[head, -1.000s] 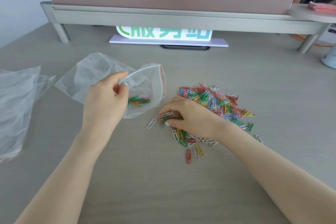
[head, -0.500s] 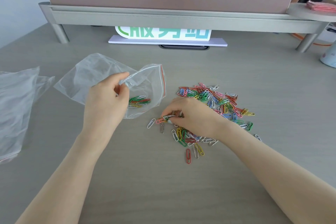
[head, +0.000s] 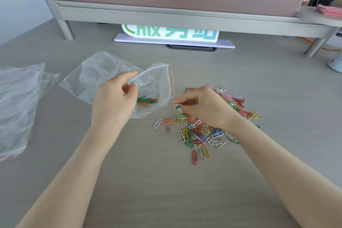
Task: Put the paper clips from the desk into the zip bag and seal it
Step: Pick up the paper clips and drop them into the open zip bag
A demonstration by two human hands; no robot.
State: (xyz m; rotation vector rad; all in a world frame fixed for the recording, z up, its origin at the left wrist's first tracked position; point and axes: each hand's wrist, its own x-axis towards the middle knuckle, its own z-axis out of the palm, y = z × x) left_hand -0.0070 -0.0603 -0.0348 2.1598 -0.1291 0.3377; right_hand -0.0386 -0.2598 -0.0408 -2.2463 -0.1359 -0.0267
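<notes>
Nearest the camera, two bare forearms are reaching in over the grey desk (head: 166,190). The right hand (head: 205,109) is hovering over the near edge of the pile of paper clips (head: 201,131), its thumb and forefinger pinching a small bunch of clips (head: 178,106) just off the desk, right beside the bag's mouth. Loose strays are lying at the pile's fringe, one red clip (head: 194,157) sitting apart toward the camera.

The left hand (head: 114,103) is gripping the upper lip of the zip bag (head: 103,74), fingers curled on the plastic and holding the mouth open toward the pile. A few clips inside the bag (head: 147,101) are resting close to that opening.

Risks, as I read it: the pinched bunch looks thin, so a clip could be slipping out short of the mouth; the lower lip is lying slack on the desk, so clips could be sliding under the bag rather than in; and tilting the bag could be spilling the ones already near the opening. A clip caught in the red zip strip (head: 171,81) would be spoiling the seal.

Further left, a second clear bag (head: 18,102) is lying flat. At the back, under the metal rail (head: 166,16), a white sign (head: 170,35) is showing green characters, the top cut off; I cannot read them reliably.
</notes>
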